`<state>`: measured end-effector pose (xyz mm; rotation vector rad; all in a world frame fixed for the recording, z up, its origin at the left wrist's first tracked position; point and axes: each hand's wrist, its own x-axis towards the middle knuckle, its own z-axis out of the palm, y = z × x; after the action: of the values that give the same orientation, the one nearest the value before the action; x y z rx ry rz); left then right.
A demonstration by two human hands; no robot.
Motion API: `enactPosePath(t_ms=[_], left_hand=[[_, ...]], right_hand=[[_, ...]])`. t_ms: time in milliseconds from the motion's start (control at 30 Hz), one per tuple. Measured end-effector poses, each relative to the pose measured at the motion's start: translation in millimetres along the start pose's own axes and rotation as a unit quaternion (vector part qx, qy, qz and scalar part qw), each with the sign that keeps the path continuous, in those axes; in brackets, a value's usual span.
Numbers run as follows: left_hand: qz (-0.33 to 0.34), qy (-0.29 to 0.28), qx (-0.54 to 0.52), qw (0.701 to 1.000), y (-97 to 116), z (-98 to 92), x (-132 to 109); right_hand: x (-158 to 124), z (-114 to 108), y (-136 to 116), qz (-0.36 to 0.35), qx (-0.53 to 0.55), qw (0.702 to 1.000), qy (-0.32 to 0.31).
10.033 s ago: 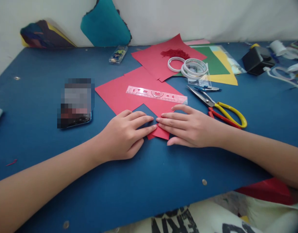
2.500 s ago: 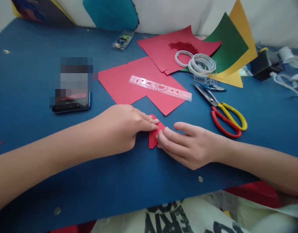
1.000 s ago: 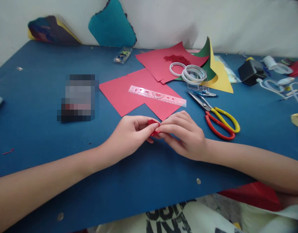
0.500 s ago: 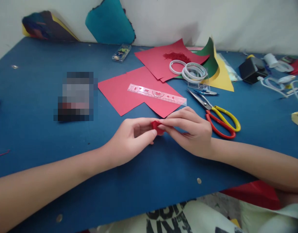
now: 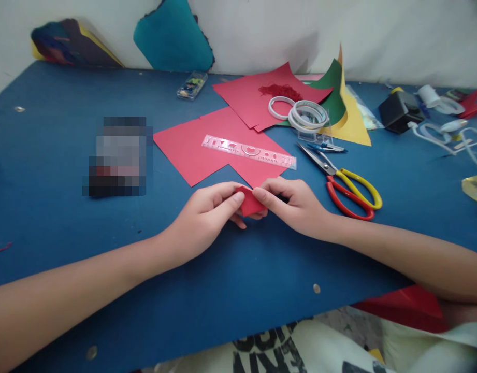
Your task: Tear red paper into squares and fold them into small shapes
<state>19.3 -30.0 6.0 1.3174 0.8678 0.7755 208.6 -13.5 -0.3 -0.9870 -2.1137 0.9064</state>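
Note:
A small folded piece of red paper [image 5: 249,203] is held just above the blue table [image 5: 230,290], near its middle. My left hand [image 5: 207,217] pinches its left side with thumb and fingers. My right hand [image 5: 296,207] pinches its right side, fingers curled. Just behind the hands lies a large red sheet [image 5: 191,147] with a square notch cut from its near edge, and a clear pink stencil ruler [image 5: 248,152] rests on it.
Scissors with yellow and red handles [image 5: 345,181] lie right of my hands. Tape rolls [image 5: 300,111] sit on more red, green and yellow sheets [image 5: 339,103] behind. A phone [image 5: 116,155] lies at left, a small clear box [image 5: 191,85] at back, a black punch [image 5: 401,109] at far right.
The small red piece went from being pressed flat on the table to being lifted and pinched between both hands. In the last second the hands turned it slightly.

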Motion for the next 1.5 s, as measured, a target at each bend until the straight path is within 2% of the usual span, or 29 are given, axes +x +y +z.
enactPosePath(t_ms=[33, 100, 200, 333, 533, 667, 767, 900, 1033, 1200, 1333, 1400, 1500], left_hand=[[-0.005, -0.005, -0.01, 1.0, 0, -0.3, 0], [-0.012, -0.008, -0.016, 1.0, -1, -0.5, 1], [-0.011, -0.008, -0.012, 1.0, -1, -0.5, 1], [-0.015, -0.004, -0.019, 1.0, -1, 0.0, 0], [-0.006, 0.032, -0.037, 0.999, -1, 0.6, 0], [-0.002, 0.026, -0.068, 0.997, -4, -1.8, 1], [-0.002, 0.006, -0.099, 0.995, -6, -3.5, 1], [0.002, 0.024, -0.07, 0.997, -3, -2.2, 0], [-0.012, 0.032, -0.057, 0.998, 0, -1.3, -2], [-0.008, 0.023, -0.059, 0.998, 0, -0.8, -2], [-0.02, 0.036, -0.02, 0.999, 3, 0.2, -1], [-0.016, 0.06, 0.022, 0.998, 4, 0.1, -2], [-0.012, 0.09, 0.085, 0.992, 5, 0.0, -2]], right_hand=[[1, -1, 0, 0.002, 0.014, 0.999, -0.032], [2, -3, 0, -0.009, 0.016, 0.998, -0.058], [2, -4, 1, -0.015, 0.015, 0.998, -0.06], [1, -7, 2, -0.007, 0.075, 0.995, -0.063], [-2, -8, 2, -0.006, 0.128, 0.989, -0.067], [-3, -5, 4, -0.018, 0.085, 0.995, -0.042], [-4, -2, 7, -0.055, 0.047, 0.997, -0.008], [-5, -1, 12, -0.116, -0.048, 0.992, 0.029], [-5, -3, 14, -0.18, -0.158, 0.969, 0.058], [-3, -5, 17, -0.244, -0.182, 0.949, 0.079], [-1, -7, 20, -0.318, -0.243, 0.915, 0.058], [0, -9, 21, -0.346, -0.3, 0.887, 0.061], [1, -14, 21, -0.42, -0.404, 0.803, 0.122]])
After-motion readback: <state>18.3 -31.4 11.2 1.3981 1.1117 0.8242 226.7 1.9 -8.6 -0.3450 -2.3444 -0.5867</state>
